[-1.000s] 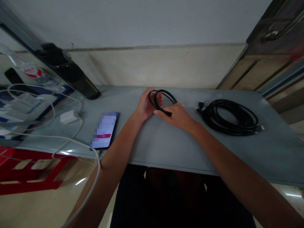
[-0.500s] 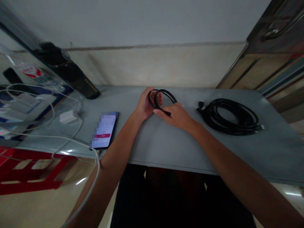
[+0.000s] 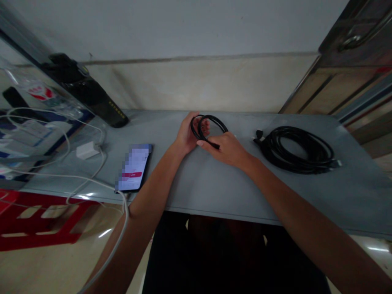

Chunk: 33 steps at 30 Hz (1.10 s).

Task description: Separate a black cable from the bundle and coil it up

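Note:
A black cable point(image 3: 216, 121), looped into a small coil, is held between my two hands over the middle of the grey table point(image 3: 211, 183). My left hand point(image 3: 187, 132) curls around the coil's left side, its fingertips showing through the loop. On the near right side, my right hand point(image 3: 228, 148) grips the cable, thumb pointing left along it; a dark end shows by the thumb. To the right of my hands lies a larger coil of black cable point(image 3: 297, 150) with plugs at its ends.
Left of my forearm lies a phone point(image 3: 134, 169) with a white cable point(image 3: 124, 228) crossing my left arm. A white charger point(image 3: 87, 150), a black umbrella-like cylinder point(image 3: 92, 96) and a plastic bottle point(image 3: 43, 92) are farther left. A red stool point(image 3: 39, 220) stands below the table; a wall rises behind.

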Available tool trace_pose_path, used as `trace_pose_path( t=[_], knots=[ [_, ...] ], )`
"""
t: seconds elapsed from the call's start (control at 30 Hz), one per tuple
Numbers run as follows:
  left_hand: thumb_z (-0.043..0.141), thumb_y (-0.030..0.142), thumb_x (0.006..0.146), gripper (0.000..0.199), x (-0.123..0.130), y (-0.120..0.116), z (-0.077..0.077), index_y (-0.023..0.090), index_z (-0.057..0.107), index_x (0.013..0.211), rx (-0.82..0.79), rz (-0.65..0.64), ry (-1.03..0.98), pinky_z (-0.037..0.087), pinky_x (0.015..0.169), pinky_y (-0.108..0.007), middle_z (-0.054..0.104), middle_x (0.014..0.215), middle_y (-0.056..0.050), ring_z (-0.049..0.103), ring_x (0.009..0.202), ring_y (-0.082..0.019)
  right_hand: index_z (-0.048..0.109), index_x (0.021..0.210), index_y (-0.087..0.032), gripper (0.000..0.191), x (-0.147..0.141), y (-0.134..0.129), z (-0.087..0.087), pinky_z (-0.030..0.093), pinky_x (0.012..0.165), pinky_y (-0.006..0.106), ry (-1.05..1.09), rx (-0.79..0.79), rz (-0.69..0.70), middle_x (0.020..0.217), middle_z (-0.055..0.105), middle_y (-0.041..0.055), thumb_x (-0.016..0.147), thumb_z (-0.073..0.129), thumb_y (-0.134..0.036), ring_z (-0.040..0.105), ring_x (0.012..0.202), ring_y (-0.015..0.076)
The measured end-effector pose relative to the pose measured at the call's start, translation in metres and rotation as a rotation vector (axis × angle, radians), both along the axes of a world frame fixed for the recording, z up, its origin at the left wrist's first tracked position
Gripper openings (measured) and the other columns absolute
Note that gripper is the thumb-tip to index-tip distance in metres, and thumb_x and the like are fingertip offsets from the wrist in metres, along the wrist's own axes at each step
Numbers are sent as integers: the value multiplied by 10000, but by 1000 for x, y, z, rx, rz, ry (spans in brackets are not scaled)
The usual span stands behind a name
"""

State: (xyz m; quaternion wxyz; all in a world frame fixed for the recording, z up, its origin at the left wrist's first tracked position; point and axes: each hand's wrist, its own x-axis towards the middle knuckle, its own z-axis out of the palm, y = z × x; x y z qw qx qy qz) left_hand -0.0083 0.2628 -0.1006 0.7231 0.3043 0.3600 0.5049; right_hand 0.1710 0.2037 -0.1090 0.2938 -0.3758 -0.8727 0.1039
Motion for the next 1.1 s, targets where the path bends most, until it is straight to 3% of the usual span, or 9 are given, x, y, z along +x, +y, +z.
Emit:
trace_pose_path(
  t=[0.27, 0.43, 0.67, 0.9, 1.1],
  knots=[
    [656, 409, 1043, 270, 0, 0, 0, 228, 767, 876, 12, -7, 15, 618, 780, -347, 806, 829, -51, 712, 741, -186, 739, 865, -207, 593, -1, 0, 0, 293, 693, 358, -52, -9, -22, 689, 642, 29, 1195, 451, -606, 516, 651, 181],
    [668, 439, 1057, 284, 0, -1, 0, 230, 754, 886, 24, -4, 23, 613, 742, -326, 793, 836, -56, 721, 727, -182, 732, 854, -205, 618, -1, 0, -1, 297, 699, 358, -52, -4, -14, 692, 646, 29, 1200, 427, -617, 518, 653, 177],
    [661, 443, 1047, 255, 1, -2, 0, 234, 768, 947, 40, -6, 60, 633, 922, -394, 794, 852, -50, 730, 783, -205, 735, 856, -206, 605, -2, -1, 0, 291, 701, 356, -60, -2, -23, 704, 657, 33, 1199, 443, -611, 523, 655, 180],
    [656, 447, 1051, 261, 1, -1, -1, 246, 768, 927, 42, 8, 66, 654, 824, -338, 801, 849, -42, 739, 749, -185, 727, 845, -207, 598, -1, -1, 1, 296, 704, 357, -59, -9, -19, 716, 671, 38, 1197, 456, -609, 542, 664, 184],
    [640, 454, 1049, 288, 1, -1, -2, 236, 785, 930, 42, 0, 77, 638, 850, -353, 809, 878, -63, 751, 812, -211, 738, 855, -214, 586, -1, -2, 2, 328, 717, 348, -69, -21, -34, 717, 679, 37, 1192, 469, -610, 570, 680, 191]
  ],
)
